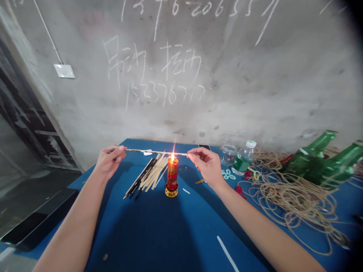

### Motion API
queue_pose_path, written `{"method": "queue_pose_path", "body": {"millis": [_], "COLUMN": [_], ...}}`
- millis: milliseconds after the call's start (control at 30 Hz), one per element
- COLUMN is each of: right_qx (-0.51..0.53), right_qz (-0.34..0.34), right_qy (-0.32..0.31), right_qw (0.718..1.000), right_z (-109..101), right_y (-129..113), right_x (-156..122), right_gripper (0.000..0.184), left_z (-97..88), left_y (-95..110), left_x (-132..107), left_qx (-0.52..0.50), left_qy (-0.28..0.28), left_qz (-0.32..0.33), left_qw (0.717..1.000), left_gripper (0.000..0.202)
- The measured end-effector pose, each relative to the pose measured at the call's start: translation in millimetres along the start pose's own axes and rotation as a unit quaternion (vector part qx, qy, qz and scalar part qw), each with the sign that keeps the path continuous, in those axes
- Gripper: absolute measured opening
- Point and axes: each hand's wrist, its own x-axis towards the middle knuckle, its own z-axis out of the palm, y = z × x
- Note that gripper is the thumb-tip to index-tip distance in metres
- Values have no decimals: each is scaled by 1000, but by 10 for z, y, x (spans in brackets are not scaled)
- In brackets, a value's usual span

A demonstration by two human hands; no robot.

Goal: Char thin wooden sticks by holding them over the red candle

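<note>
A thin pale strip (159,152), likely bamboo or wood, stretches level between my two hands. My left hand (110,160) pinches its left end, and my right hand (206,163) pinches the right end. Below the strip, nearer its right end, burns a red candle (172,173) in a gold holder (171,192); the flame meets or nearly meets the strip. Left of the candle lies a bundle of pale strips (154,172) and dark strips (141,177) on the blue table (147,226).
On the right lie tangled tan cord (295,204) and two green bottles (312,151). A plastic water bottle (244,158) and a glass jar (227,155) stand behind my right hand. At the left edge is a black box (42,219). A grey wall (241,94) rises behind the table.
</note>
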Motion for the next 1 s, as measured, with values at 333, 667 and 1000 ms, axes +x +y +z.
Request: {"method": "queue_pose_path", "body": {"millis": [333, 667, 1000], "right_qx": [24, 25, 35], "right_qz": [-13, -30, -46], "right_qy": [25, 18, 20], "right_qw": [999, 999, 998], "right_z": [-60, -95, -125], "right_y": [16, 73, 83], "right_x": [40, 52, 67], "right_gripper": [16, 12, 5], "left_z": [68, 70, 94], "left_y": [-82, -70, -86], "left_x": [3, -10, -29], "left_qx": [11, 5, 0], "left_qy": [-4, -12, -20], "left_qz": [-12, -20, -26], "left_qw": [1000, 1000, 999], "left_gripper": [20, 18, 20]}}
